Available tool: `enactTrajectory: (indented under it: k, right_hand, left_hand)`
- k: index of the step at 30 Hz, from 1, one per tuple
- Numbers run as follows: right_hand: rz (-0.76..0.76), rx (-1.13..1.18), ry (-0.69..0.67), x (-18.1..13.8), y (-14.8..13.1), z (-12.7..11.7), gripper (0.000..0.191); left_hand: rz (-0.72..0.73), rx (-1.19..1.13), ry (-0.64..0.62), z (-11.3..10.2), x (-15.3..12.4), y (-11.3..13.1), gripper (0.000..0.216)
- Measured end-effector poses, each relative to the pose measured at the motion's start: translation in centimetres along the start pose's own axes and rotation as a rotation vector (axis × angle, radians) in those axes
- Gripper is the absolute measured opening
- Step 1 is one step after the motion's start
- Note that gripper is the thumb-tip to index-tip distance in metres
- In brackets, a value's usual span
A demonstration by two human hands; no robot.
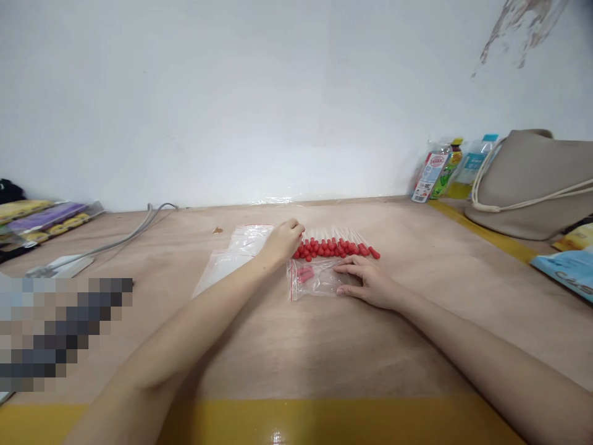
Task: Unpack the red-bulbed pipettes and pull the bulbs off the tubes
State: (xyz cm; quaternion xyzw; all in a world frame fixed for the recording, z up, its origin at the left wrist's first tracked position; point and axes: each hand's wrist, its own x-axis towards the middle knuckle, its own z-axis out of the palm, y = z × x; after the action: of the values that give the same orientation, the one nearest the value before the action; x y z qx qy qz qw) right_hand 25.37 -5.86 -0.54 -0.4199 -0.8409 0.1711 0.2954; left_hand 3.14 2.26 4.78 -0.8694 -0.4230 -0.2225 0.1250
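Note:
A row of thin pale sticks with red tips [336, 248] lies on the table, red ends toward me. At its left end, my left hand [283, 238] is closed, with a bit of red at its fingertips that looks like a red-tipped stick. A small clear zip bag [322, 281] lies flat just in front of the row, its red-lined mouth facing left and some red pieces [304, 274] inside. My right hand [368, 281] holds the bag's right end, thumb and fingers resting on it. Beyond my left forearm lie more clear zip bags [227, 266], partly covered by the arm.
A grey cable [134, 232] runs to a white power strip [69, 267] at left, near a blurred-out dark object [69, 334]. Bottles [477, 164], a carton [430, 176] and a beige bag [532, 185] stand at right. A white wall [278, 111] closes the back.

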Motion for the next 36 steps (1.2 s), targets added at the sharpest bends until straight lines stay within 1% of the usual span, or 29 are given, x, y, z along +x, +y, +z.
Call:
enactTrajectory:
  k: [2,4,7,9,11,12,13,14,16,17,18,19,21,23,26,28,33,36]
  right_hand:
    - [-0.002,-0.01,0.001,0.0,-0.1,0.0,0.044]
    - [-0.005,-0.017,0.0,0.0,-0.1,0.0,0.044]
    - [-0.004,-0.018,-0.005,0.0,-0.1,0.0,0.044]
    - [-0.002,-0.022,-0.006,0.0,-0.1,0.0,0.045]
    - [-0.001,-0.025,-0.002,0.0,-0.1,-0.1,0.045]
    - [-0.001,-0.025,-0.001,0.0,-0.1,-0.1,0.045]
    - [0.001,-0.025,-0.001,0.0,-0.1,-0.1,0.044]
    - [0.004,-0.022,-0.002,0.0,-0.2,-0.1,0.044]
    - [0.011,-0.014,-0.001,0.0,-0.2,-0.1,0.043]
    - [0.011,-0.011,-0.001,0.0,-0.2,-0.1,0.043]
    - [0.01,-0.01,-0.001,0.0,-0.2,-0.1,0.043]
    - [0.008,-0.011,-0.003,0.0,-0.1,-0.1,0.043]
    - [0.002,-0.016,-0.009,0.0,-0.1,-0.1,0.045]
    - [-0.008,-0.017,-0.014,-0.1,0.0,-0.1,0.046]
    - [-0.032,-0.02,-0.037,-0.1,0.0,-0.1,0.048]
    - [-0.046,-0.028,-0.063,0.0,-0.1,-0.1,0.049]
    - [-0.076,-0.016,-0.103,0.0,-0.2,-0.3,0.05]
    - [-0.079,-0.002,-0.106,-0.1,-0.3,-0.3,0.051]
  left_hand:
    - [-0.003,-0.009,-0.039,0.4,0.3,0.3,0.015]
    - [-0.013,-0.018,-0.062,0.3,0.3,0.3,0.02]
    - [-0.059,-0.084,-0.112,-0.6,0.1,-0.2,0.046]
    - [-0.109,-0.189,-0.179,-1.5,-0.2,-0.7,0.065]
    - [-0.145,-0.301,-0.219,-2.2,-0.7,-1.1,0.077]
    - [-0.152,-0.339,-0.205,-2.5,-1.1,-1.2,0.076]
    - [-0.161,-0.366,-0.16,-2.7,-1.7,-1.2,0.07]
    - [-0.172,-0.387,-0.092,-2.7,-2.4,-1.2,0.058]
    - [-0.217,-0.419,0.087,-2.5,-4.1,-0.7,0.029]
    - [-0.242,-0.443,0.157,-2.3,-5.1,-0.4,0.02]
    - [-0.255,-0.474,0.199,-2.1,-6.2,0.0,0.015]
    - [-0.245,-0.502,0.211,-1.8,-7.1,0.4,0.013]
    - [-0.21,-0.557,0.17,-1.5,-8.6,1.2,0.01]
    - [-0.188,-0.605,0.1,-1.3,-9.3,1.9,0.014]
    - [-0.153,-0.619,-0.032,-1.4,-9.3,2.6,0.02]
    - [-0.133,-0.585,-0.089,-1.5,-9.0,2.7,0.022]
    - [-0.122,-0.488,-0.145,-1.5,-8.8,2.4,0.024]
    - [-0.092,-0.406,-0.176,-1.8,-8.9,2.6,0.018]
